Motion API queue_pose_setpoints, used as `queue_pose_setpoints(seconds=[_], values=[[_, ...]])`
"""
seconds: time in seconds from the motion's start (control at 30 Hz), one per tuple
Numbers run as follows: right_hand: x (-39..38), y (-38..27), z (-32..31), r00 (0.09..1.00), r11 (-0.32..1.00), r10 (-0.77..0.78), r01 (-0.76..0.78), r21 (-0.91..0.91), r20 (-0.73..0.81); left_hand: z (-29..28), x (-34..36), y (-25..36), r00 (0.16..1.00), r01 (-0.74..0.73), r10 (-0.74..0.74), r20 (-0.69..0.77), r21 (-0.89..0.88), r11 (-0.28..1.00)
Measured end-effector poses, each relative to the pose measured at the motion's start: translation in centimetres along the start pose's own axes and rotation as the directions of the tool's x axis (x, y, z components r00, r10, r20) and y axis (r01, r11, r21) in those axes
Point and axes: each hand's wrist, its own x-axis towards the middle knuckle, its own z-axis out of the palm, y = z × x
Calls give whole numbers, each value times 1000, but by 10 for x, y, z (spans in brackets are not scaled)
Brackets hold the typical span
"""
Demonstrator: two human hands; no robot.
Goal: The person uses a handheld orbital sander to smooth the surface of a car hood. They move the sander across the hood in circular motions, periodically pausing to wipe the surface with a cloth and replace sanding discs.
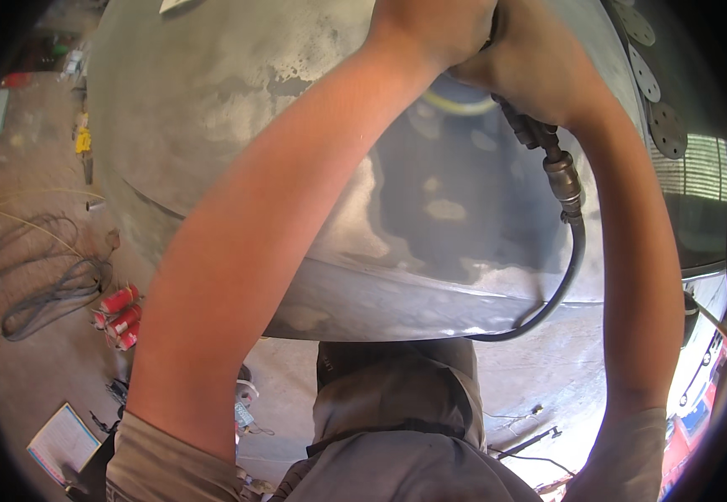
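A big grey sanded car body panel [213, 100] curves across the upper part of the view. My left hand [430, 29] and my right hand [531, 75] are pressed together on top of an air-driven sanding tool, mostly hidden beneath them. Only its metal hose fitting [562, 177] and black air hose [564, 284] show, hanging down from under my right hand and looping below the panel's lower edge. Both forearms reach up from the lower edge. Patches of lighter filler and bare metal mark the panel under my hands.
Round sanding discs [666, 130] lie at the upper right. On the dusty floor at left are coiled cables [45, 293], red cylinders [119, 314] and a notebook [62, 439]. My grey clothing [397, 418] fills the bottom centre.
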Motion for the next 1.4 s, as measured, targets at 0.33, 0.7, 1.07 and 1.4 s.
queue_pose_setpoints(seconds=[0.33,0.7,1.07,1.4], values=[[-125,-24,-18,971,991,15,-46,128,237,19,-111,98,963,239,-228,142,-71,968],[-77,-1,-16,917,884,381,-323,-337,119,50,-50,51,967,168,-162,194,-15,986],[-130,-25,-5,980,941,198,-193,-278,-10,46,-100,78,984,145,-127,122,-154,977],[-129,-26,0,984,927,158,-176,-331,-80,44,-93,75,994,88,-78,77,-144,986]])
